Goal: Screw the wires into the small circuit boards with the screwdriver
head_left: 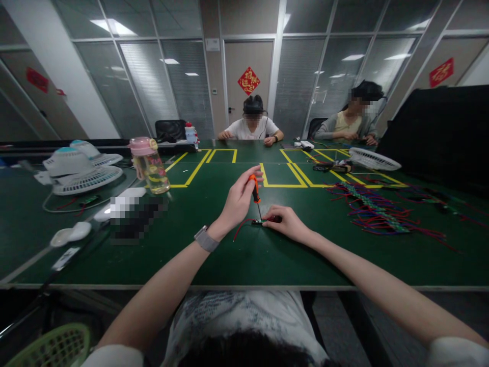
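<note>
My left hand [242, 196] is closed around the orange and black handle of a screwdriver [256, 192]. The shaft points down, and its tip meets a small green circuit board [257, 222] lying on the table. My right hand [287, 222] pinches the board's right end against the tabletop. A red wire [240, 228] curves out from the board's left side. Something dark red shows under my right fingers, too small to name. How the tip sits on the board is too small to make out.
Wired circuit boards [376, 206] lie in a row at right, by a white fan [374, 159]. To the left are a pink-lidded bottle [150, 165], white fans [82, 171] and an earbud case [71, 233]. Two people sit across the green table [214, 265].
</note>
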Available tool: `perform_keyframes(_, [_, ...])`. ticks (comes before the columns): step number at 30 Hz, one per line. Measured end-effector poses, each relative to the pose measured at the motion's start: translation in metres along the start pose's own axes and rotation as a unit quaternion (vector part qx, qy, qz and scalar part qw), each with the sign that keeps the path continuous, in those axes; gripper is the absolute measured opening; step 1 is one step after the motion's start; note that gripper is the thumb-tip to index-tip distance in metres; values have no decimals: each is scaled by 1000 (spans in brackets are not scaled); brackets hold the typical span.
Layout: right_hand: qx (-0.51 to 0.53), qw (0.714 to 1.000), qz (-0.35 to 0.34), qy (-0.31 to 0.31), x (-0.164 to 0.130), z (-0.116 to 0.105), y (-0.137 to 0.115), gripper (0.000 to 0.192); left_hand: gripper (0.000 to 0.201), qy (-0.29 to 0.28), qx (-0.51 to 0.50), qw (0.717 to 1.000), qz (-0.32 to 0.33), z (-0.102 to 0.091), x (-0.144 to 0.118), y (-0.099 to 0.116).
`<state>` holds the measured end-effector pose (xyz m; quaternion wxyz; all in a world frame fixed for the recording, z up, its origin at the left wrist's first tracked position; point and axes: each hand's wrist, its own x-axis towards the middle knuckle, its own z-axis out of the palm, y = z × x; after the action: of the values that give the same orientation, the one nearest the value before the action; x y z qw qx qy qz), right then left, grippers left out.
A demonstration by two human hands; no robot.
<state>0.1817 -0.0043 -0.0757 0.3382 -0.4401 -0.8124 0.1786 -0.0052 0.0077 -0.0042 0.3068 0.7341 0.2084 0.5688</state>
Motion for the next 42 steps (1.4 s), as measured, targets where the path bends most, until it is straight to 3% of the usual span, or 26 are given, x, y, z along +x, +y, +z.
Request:
perform_keyframes(3, [6,1000,1,-4,0,0,1,12,29,-3,-28,999,-19,1,-1,0])
perform_keyframes(8, [3,1000,0,-6,1,0,1,14,23,49,65,997,6,-1,-2,-1])
perform_keyframes(14, [12,1000,0,-10,1,-1,0,16,33,16,-34,999,-13,0,0,-4])
perform_keyframes(20, [11,1000,5,-1,3,3,-2,13,21,81,51,995,9,1,-2,-6])
perform_keyframes(26, [15,1000,1,-8,4,6,-3,15,30,31,-37,999,-11,2,0,-2])
perform_keyframes(32, [1,1000,-12,-17,3,5,-4,15,19,97,56,994,7,2,-3,-3])
perform_keyframes(38, [4,999,-23,-34,2,2,-6,19,32,47,-26,998,-11,4,-2,-3])
perform_keyframes(42, [4,999,-20,-37,2,2,-5,19,24,76,21,997,11,3,-2,-4])
